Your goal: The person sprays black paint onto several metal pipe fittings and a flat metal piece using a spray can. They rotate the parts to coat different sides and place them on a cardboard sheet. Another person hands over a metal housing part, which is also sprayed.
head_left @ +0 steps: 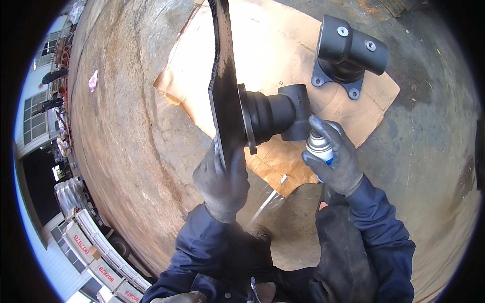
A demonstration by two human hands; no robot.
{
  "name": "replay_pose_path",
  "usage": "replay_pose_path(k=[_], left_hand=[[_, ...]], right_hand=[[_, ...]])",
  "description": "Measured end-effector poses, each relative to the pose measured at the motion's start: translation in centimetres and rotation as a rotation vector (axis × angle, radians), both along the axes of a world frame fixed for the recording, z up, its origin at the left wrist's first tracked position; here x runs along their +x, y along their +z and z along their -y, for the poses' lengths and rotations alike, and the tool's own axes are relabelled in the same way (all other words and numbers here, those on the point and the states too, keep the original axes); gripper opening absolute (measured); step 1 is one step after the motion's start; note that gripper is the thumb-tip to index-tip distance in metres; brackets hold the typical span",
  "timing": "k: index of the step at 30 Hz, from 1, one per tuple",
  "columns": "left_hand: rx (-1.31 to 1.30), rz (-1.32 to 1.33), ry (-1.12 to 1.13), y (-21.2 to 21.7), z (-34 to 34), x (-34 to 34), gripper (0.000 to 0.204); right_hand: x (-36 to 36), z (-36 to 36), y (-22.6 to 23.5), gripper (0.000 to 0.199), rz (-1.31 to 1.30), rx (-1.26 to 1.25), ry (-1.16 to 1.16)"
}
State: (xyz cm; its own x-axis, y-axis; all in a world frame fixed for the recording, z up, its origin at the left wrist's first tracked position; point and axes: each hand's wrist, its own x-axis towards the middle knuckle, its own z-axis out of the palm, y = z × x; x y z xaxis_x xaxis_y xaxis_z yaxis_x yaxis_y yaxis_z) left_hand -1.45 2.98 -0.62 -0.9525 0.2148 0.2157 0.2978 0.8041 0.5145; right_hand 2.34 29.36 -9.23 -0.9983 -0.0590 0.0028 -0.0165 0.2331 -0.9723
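The gloved left hand (222, 179) is clenched on the lower edge of a black plate (222, 76) held on edge; a black flanged fitting (270, 116) juts from the plate toward 3 o'clock. The gloved right hand (336, 156) grips a spray can (317, 144), its top close to the fitting's end. Under them lies cardboard (283, 45) on the concrete floor (131, 141). At 1 o'clock a second black fitting (348, 50) stands on the cardboard, well apart. A pink scrap (93, 80) lies at 10 o'clock. White boxes (96, 252) with red markings line the 8 o'clock edge.
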Motion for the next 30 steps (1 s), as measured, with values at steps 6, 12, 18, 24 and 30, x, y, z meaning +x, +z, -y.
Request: replay_pose_path(k=[6,12,18,24,30], left_hand=[[0.097,0.092,0.029,-0.3,0.0,-0.6,0.041],[0.05,0.046,-0.02,0.1,-0.9,-1.0,0.043],[0.078,0.081,-0.023,0.5,-1.4,-1.2,0.042],[0.108,0.119,-0.011,0.1,-1.1,-1.1,0.041],[0.12,0.121,-0.004,0.2,-0.4,-1.1,0.042]], right_hand=[[0.1,-0.1,0.1,0.075,0.019,0.02,0.006],[0.1,-0.2,0.3,0.074,0.034,0.014,0.024],[-1.1,0.0,1.0,0.073,-0.013,-0.036,0.015],[-2.1,0.8,2.7,0.075,-0.141,-0.026,-0.008],[-1.5,1.8,3.6,0.076,-0.153,0.105,-0.003]])
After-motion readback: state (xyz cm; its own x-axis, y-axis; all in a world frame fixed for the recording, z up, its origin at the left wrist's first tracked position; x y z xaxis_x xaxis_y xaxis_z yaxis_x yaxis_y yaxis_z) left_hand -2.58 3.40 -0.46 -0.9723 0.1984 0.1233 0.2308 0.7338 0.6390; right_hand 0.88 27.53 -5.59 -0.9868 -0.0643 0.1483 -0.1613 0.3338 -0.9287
